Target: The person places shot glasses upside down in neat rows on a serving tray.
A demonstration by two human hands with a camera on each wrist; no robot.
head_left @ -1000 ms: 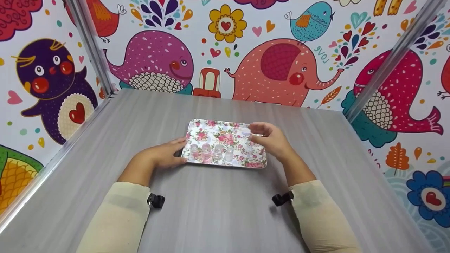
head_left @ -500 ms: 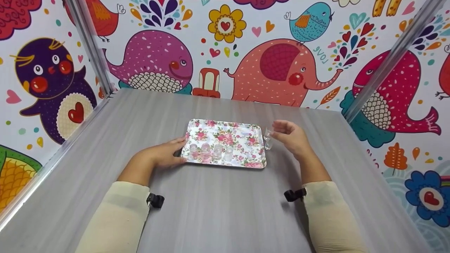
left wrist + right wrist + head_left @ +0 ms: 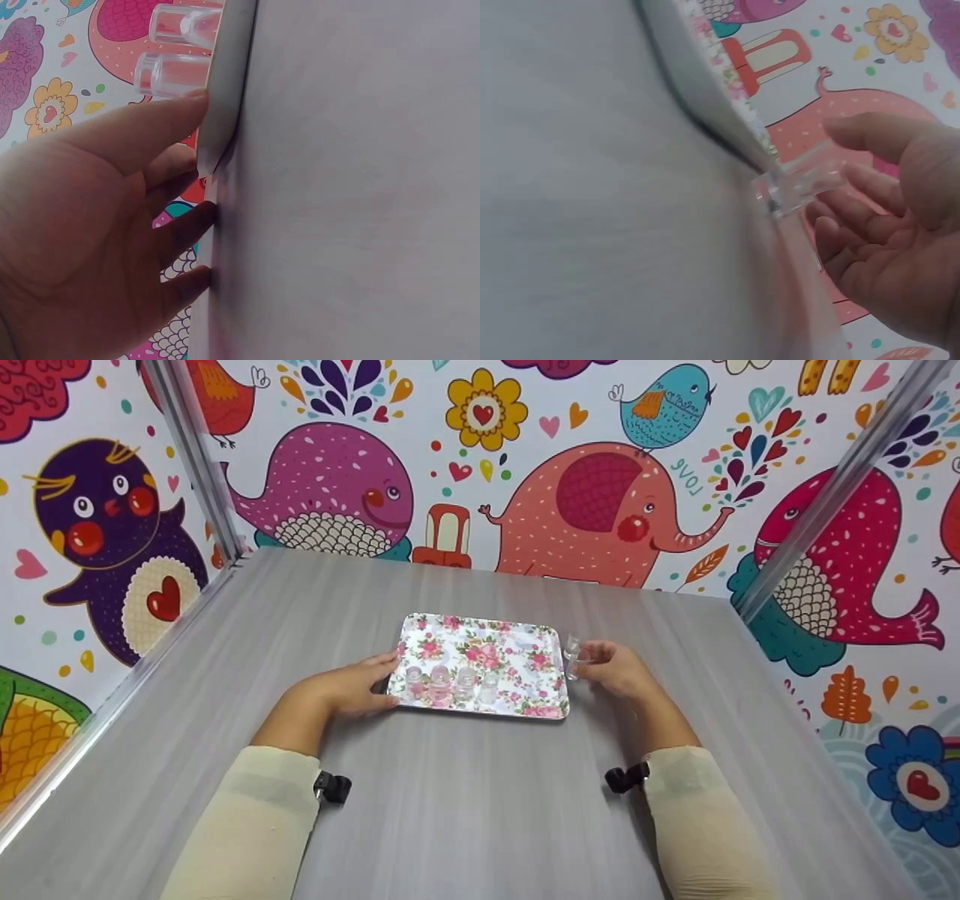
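Near the middle of the table lies a floral tray (image 3: 517, 667) with pink roses. Several small clear bottles stand in a row along its near left part, including a pinkish bottle (image 3: 440, 684). My left hand (image 3: 349, 686) rests at the tray's left edge, thumb and fingers spread and touching the rim. In the left wrist view two clear bottles (image 3: 180, 75) rise beyond the thumb. My right hand (image 3: 615, 667) is just right of the tray, thumb and fingers around a small clear bottle (image 3: 802, 180). In the right wrist view its thumb stands apart from that bottle.
A grey wood-grain table (image 3: 465, 810) lies under everything. Cartoon-printed walls (image 3: 480, 472) enclose its back and sides, with metal posts (image 3: 199, 457) at the corners. Clear bottles stand close beside the tray's right edge.
My right hand has moved from above the tray's right edge out to the right, then nearer and lower to the clear bottles there. The left hand and tray have stayed put.
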